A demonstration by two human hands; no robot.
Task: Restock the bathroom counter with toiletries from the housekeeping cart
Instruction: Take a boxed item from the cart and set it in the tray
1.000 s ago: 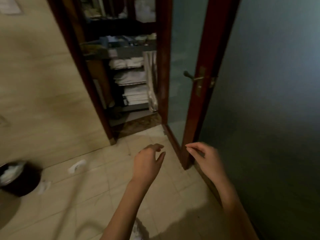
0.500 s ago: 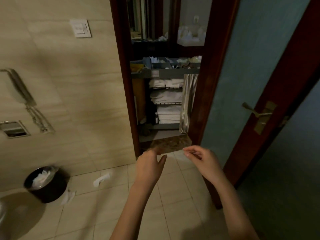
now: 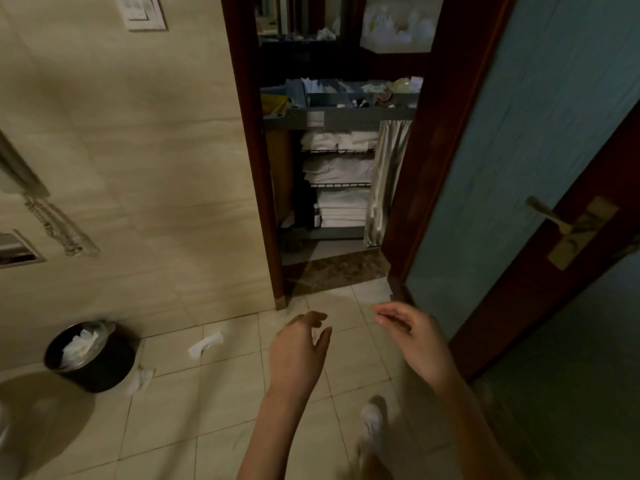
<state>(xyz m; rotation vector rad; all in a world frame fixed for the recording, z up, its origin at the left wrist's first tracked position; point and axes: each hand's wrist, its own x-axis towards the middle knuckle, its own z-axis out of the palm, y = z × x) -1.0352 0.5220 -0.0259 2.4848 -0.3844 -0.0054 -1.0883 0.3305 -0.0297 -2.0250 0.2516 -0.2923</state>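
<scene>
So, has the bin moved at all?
No. The bin sits against the same wall, with the same paper scrap beside it on the floor; only the camera shifted.

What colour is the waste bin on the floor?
The bin is black, seen in the head view.

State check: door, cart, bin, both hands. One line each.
Door: open.
Cart: shelves stocked with towels, curtain pulled to one side.
Bin: upright, white waste inside.
Left hand: open, empty.
Right hand: open, empty.
</scene>
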